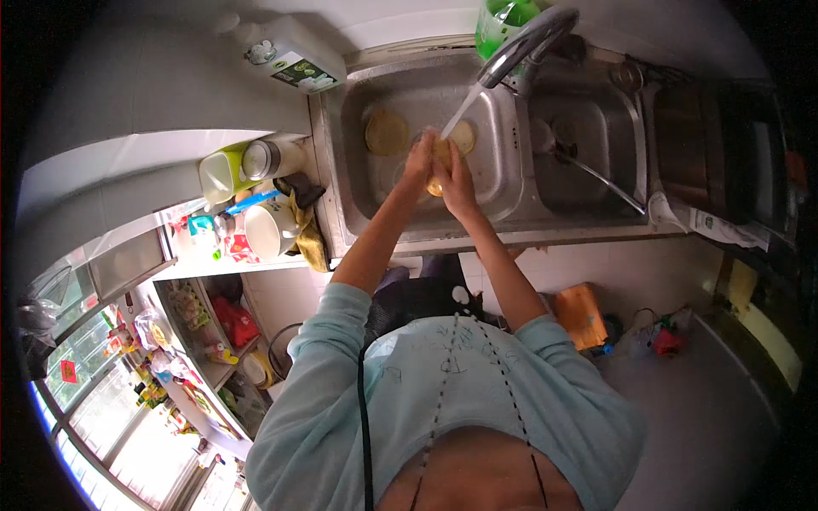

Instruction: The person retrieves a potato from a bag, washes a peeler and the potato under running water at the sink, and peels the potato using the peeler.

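Observation:
My left hand (417, 160) and my right hand (457, 181) meet over the left sink basin (358, 192), their fingers closed around a yellow rounded thing (440, 153). Fingers cover much of it, so its kind is unclear; a shiny yellow part shows below them. From the curved chrome faucet (521, 49) a stream of water (461, 112) runs down onto the hands and the thing. Behind my right hand lies a pale yellow round thing (463, 136) on the basin floor. A larger yellowish round thing (388, 133) rests farther left in the basin.
The right basin (588, 183) has a long thin metal handle (605, 180) across it. A green bottle (503, 25) stands behind the faucet, a white jug (294, 55) at the back left. Left of the sink are a white mug (268, 230), a jar (271, 159) and a cloth (308, 226).

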A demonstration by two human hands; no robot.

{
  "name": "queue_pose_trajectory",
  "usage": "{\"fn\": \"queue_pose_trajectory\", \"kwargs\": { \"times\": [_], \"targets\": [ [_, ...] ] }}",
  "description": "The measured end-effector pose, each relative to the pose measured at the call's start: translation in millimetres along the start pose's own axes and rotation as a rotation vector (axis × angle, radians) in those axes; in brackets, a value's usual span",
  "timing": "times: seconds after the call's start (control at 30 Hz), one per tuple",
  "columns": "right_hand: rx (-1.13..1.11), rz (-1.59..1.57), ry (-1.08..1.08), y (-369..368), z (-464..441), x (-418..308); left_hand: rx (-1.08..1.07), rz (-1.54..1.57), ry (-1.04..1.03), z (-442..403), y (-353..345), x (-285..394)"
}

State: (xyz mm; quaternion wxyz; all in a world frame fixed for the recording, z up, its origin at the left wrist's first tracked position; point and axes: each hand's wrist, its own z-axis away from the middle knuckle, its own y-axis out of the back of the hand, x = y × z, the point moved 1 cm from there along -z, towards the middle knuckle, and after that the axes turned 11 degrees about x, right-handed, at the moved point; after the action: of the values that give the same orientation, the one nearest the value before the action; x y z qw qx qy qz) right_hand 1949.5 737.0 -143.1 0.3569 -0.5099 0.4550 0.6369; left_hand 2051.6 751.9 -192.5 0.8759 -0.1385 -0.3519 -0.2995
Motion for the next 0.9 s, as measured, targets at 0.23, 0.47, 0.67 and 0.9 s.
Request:
{"fn": "queue_pose_trajectory", "kwargs": {
  "times": [0.23, 0.47, 0.67, 0.9],
  "targets": [
    [-0.016, 0.153, -0.342, -2.9, -30.5, -15.3, -0.253, 0.286, 0.03, 41.7, 3.3, 16.6],
    [-0.14, -0.262, -0.282, -1.1, -33.4, -2.7, 0.114, 0.081, -0.198, 59.9, -10.7, 32.4],
    [0.018, -0.174, -0.177, -1.4, -31.7, 0.0, 0.128, 0.108, -0.162, 44.7, -25.0, 37.7],
    [-0.103, -0.303, -0.42, -2.6, -37.8, -8.8, 0.194, 0.217, -0.177, 41.8, -16.8, 25.6]
  ]
}}
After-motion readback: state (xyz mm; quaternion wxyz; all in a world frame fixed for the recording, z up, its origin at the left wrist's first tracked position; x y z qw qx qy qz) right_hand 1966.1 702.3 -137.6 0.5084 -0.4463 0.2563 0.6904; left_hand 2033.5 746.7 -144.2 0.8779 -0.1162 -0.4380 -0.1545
